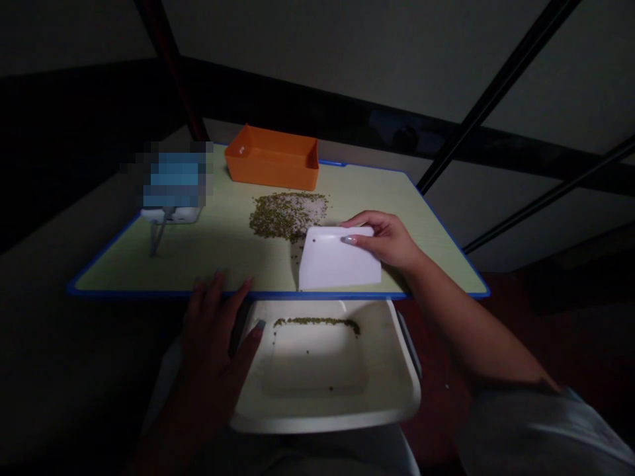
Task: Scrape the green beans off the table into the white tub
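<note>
Dim walls and dark metal poles frame my feed, and the only lit surface is a pale green folding table with a blue edge. At 12 o'clock on it sits an orange plastic box, open side up. Near the centre lies a spread of green mung beans, with paler grains on its right side that I cannot identify from here.

The right hand is closed on a white plastic scraper, thumb and fingers pinching its upper edge. The scraper stands at about 4 o'clock from the beans, with its long edge down by the table's near rim. From this angle I cannot tell how steeply it tilts.

The left hand is open and holds nothing, its fingers spread at 6 o'clock against the table's edge. Below that edge, a white tray appears placed to catch whatever crosses the rim; a line of beans lies along its far side.

At 9 o'clock, a blurred blue object is impossible to make out.
</note>
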A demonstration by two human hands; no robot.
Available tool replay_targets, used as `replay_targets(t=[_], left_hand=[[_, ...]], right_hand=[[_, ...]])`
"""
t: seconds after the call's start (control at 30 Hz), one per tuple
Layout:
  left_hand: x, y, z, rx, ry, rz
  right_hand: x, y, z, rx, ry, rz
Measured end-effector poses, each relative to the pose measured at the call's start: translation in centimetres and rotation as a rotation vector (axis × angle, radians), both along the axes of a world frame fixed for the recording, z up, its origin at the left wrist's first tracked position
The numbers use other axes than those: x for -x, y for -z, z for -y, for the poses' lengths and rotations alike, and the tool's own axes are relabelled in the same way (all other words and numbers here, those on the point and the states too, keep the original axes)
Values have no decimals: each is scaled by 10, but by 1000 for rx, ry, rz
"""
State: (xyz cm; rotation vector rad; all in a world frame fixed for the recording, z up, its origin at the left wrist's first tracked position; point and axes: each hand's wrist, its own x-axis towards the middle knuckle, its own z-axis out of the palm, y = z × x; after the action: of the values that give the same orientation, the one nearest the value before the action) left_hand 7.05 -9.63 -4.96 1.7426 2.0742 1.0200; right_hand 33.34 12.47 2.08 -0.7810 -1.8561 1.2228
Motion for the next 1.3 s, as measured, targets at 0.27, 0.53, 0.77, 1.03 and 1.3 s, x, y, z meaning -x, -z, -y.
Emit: replay_targets(t=[0.27, 0.53, 0.77, 1.03, 1.3], left_hand=[[0, 0, -2, 1, -3, 5], [0, 1, -1, -1, -9, 22], [2, 1, -2, 23, 22, 1], [-2, -3, -2, 7, 1, 18], [-5, -4, -1, 17, -33, 12]], right_hand=[[0, 4, -1, 9, 64, -41], [8, 6, 2, -50, -55, 18], [6, 4, 2, 87, 49, -94], [5, 2, -2, -9, 265, -167], [2, 8, -3, 32, 179, -77]])
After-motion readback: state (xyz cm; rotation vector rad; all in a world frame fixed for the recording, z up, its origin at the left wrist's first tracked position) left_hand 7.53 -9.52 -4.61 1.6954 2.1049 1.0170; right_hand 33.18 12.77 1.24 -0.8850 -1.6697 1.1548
